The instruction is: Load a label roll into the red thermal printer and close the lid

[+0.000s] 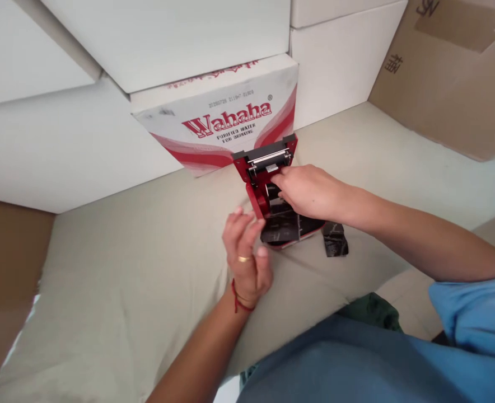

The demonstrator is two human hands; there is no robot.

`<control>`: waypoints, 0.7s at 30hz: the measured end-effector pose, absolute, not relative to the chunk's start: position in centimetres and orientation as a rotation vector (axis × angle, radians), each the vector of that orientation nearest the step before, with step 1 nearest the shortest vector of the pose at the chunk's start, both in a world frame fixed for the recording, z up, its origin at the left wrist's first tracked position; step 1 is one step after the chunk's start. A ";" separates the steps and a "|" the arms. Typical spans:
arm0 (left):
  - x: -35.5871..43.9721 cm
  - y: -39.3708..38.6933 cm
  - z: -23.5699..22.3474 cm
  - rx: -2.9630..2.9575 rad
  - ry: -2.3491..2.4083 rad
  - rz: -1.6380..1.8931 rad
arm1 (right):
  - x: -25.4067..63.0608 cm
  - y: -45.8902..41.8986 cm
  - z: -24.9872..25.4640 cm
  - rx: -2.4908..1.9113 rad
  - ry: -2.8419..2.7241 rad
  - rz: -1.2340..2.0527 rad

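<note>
A red and black label printer [253, 200] stands on the cloth with its lid raised; a roller and metal bars show on the lid's inside. Inside it sits a roll of black labels [274, 191], and a black strip [280, 228] from it lies over the front. My right hand [310, 190] reaches into the printer from the right, fingers curled in by the roll; what they grip, if anything, is hidden. Beside the printer's left front, my left hand [247, 252] has its fingers apart and holds nothing, its fingertips close to the strip's left end.
A loose black label piece [335, 240] lies right of the printer. Behind stands a Wahaha water carton [226, 123], among white boxes [197, 39]. Brown cardboard boxes stand at the right [449, 84] and left [12, 291]. A beige cloth [125, 268] covers the surface.
</note>
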State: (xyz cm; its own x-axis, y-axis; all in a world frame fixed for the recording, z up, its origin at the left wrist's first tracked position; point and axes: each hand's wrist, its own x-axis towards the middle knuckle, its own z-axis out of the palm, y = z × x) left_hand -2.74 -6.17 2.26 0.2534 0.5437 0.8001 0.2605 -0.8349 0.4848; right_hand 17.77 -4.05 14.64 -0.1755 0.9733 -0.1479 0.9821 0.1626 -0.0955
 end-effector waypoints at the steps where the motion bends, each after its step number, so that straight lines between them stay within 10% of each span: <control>1: -2.7 -6.6 2.6 2.369 0.680 1.561 | 17.4 -3.8 14.6 1.969 2.353 -0.236; 21: -1.6 -8.4 4.3 2.634 0.536 1.416 | 21.4 -4.9 16.2 2.349 3.043 -0.549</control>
State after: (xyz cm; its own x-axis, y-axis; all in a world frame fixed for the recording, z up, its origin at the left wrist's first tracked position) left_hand -1.61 -8.38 4.29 0.5048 0.3534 0.7876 0.2572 -0.9325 0.2536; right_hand 21.35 -4.93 16.17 -0.1014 0.9191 0.3808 0.7280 0.3294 -0.6013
